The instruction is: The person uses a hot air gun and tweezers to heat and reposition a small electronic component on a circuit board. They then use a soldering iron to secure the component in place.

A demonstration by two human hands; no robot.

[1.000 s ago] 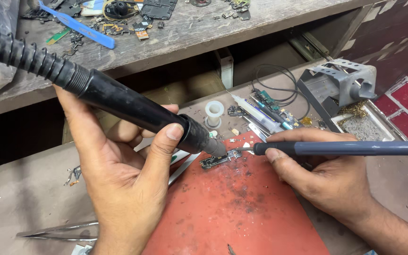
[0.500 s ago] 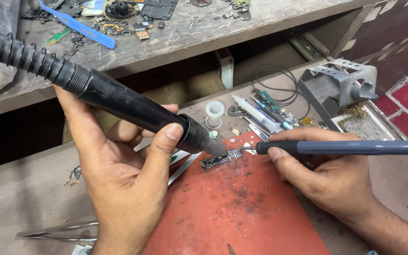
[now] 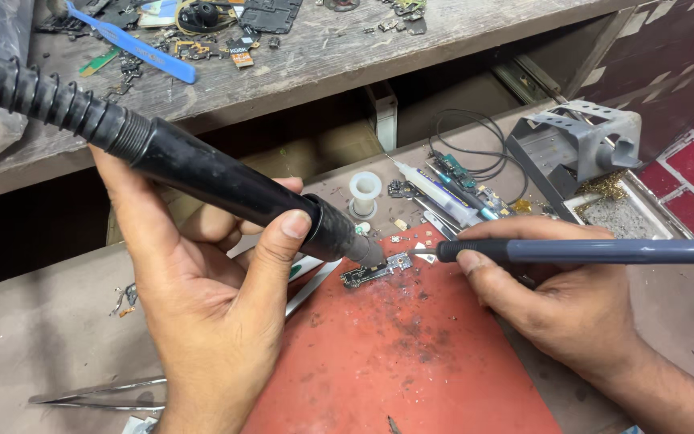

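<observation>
**Hot-air wand and iron meet over a small circuit board**

The grey surface (image 3: pixel 58 337) carries a red work mat (image 3: pixel 411 362). At the right, a metal iron stand (image 3: pixel 580 145) has a tray (image 3: pixel 616 215) holding brassy wire wool and grit. The left hand (image 3: pixel 202 305) wraps its grip tight round the black hot-air wand (image 3: pixel 226 181), thumb pressed on top, with the nozzle just above the small circuit board (image 3: pixel 375 272). The board lies on the mat's upper edge, between both hands. The right hand (image 3: pixel 564 297) pinches a slim dark soldering iron (image 3: pixel 588 251) between thumb and fingers, its tip at the board's right end. Tweezers (image 3: pixel 98 394) lie near the lower left.
</observation>
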